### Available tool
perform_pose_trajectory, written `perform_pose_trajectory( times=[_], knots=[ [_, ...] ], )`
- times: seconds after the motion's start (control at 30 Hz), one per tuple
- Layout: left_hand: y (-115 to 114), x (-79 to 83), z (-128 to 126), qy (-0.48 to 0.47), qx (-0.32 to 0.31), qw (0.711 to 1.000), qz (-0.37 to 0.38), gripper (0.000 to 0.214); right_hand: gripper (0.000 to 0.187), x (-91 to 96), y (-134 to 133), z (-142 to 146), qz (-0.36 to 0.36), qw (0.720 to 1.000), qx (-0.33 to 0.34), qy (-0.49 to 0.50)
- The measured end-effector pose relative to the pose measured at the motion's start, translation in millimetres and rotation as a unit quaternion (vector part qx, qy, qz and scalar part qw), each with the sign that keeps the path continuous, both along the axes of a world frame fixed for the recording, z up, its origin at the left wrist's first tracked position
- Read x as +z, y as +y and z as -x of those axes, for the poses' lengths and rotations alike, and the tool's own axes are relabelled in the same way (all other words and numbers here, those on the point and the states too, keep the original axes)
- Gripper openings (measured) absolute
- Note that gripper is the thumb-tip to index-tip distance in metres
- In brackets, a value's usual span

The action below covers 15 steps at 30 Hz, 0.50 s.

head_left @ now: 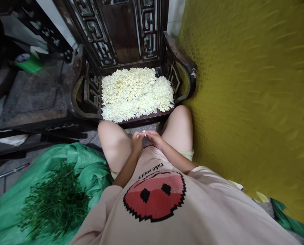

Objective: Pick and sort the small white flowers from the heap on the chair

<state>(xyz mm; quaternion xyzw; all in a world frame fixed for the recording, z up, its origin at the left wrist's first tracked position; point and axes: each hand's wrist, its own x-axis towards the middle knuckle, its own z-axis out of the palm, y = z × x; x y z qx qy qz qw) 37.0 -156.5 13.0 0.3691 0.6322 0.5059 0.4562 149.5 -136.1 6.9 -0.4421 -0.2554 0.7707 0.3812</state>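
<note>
Over my lap, my left hand [137,140] and my right hand [155,138] meet with their fingertips pinched together. Between them is a small white flower [144,131]. Another whitish bit [138,136] shows at the fingers of my left hand; it is too small to make out. Just beyond my knees, a thick layer of loose white and cream flowers [135,92] covers the seat of a dark carved wooden chair [127,44].
A dark wooden side table [36,93] stands at the left, with a green object [30,64] on it. Below it, green stems [57,204] lie on a green plastic sheet [90,156]. A large yellow textured mat [251,92] stands close on my right.
</note>
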Motion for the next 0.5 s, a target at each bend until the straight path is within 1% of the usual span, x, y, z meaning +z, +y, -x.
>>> perform_pose_trajectory(
  times=[0.13,0.23,0.37,0.5],
  knots=[
    [-0.2,-0.9,-0.6,-0.014,-0.015,1.000,0.006,0.028,0.042,1.4,-0.6,0.5,-0.001,1.000,0.006,0.009],
    [0.3,-1.3,-0.2,-0.032,-0.007,0.999,0.010,0.028,0.043,-0.9,-1.2,1.5,-0.001,1.000,-0.005,0.027],
    [0.9,-4.3,1.7,-0.041,0.007,0.999,0.004,0.023,0.047,-3.6,-1.6,1.3,0.000,1.000,0.024,0.020],
    [2.0,-8.1,3.6,-0.019,0.005,1.000,-0.002,0.020,0.048,-4.3,-1.8,-0.3,-0.005,0.999,0.040,0.011]
  ],
)
